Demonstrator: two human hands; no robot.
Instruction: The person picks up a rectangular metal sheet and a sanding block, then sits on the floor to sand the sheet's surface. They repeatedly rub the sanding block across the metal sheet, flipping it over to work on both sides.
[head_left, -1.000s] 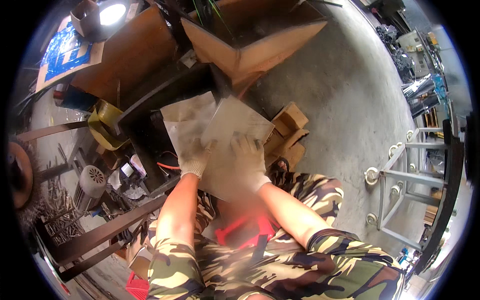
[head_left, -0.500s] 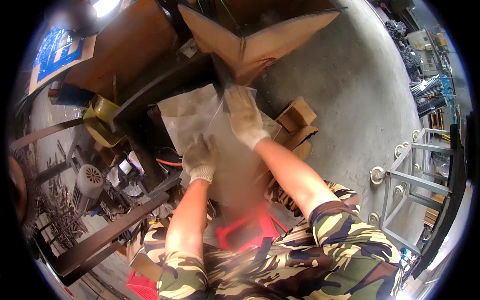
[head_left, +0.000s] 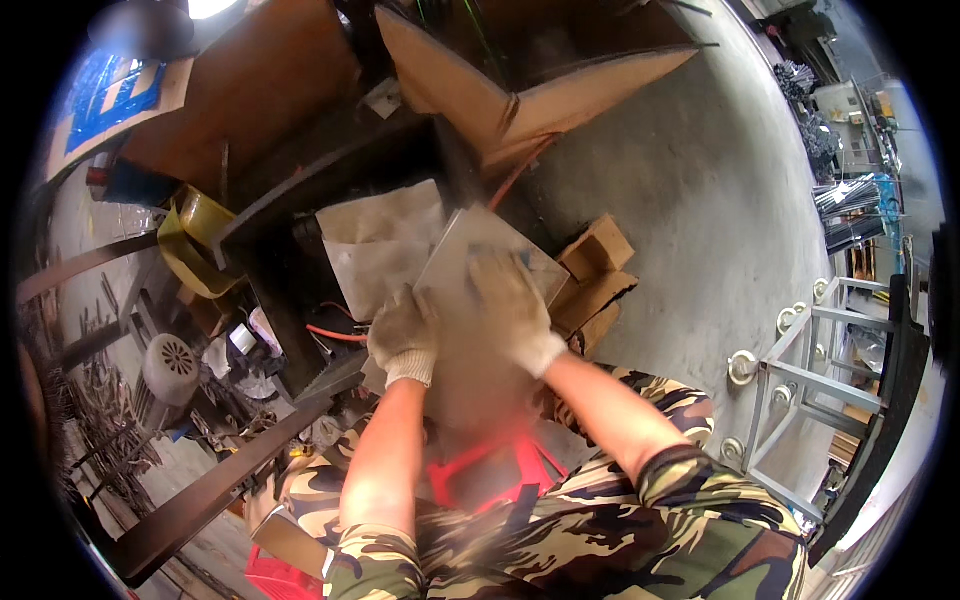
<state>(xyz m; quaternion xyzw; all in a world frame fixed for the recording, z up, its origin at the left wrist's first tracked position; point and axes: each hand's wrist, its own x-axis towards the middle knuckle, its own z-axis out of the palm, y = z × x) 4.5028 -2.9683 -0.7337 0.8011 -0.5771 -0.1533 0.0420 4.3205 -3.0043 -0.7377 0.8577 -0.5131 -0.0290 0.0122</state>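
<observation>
Both my hands wear off-white knitted work gloves. A thin, flat grey-beige panel (head_left: 456,236) lies tilted in front of me, its lower part smeared by a hazy patch in the picture. My left hand (head_left: 403,338) is at the panel's left edge, closed on it, with the fingertips partly hidden. On the panel's face rests my right hand (head_left: 512,305), laid flat with fingers stretched out, somewhat blurred. Beyond the left hand, a light, creased sheet (head_left: 380,235) lies against a dark, box-like frame (head_left: 290,225).
Opened cardboard boxes (head_left: 597,262) sit right of the panel. A red plastic stool (head_left: 490,470) is between my legs. A metal beam (head_left: 215,485) and a motor with a vented cover (head_left: 172,368) are at left. A wheeled metal frame (head_left: 820,375) stands at right.
My right hand has slid down the panel toward me, uncovering its upper corner. The left hand has stayed at the left edge. The whole view has shifted slightly.
</observation>
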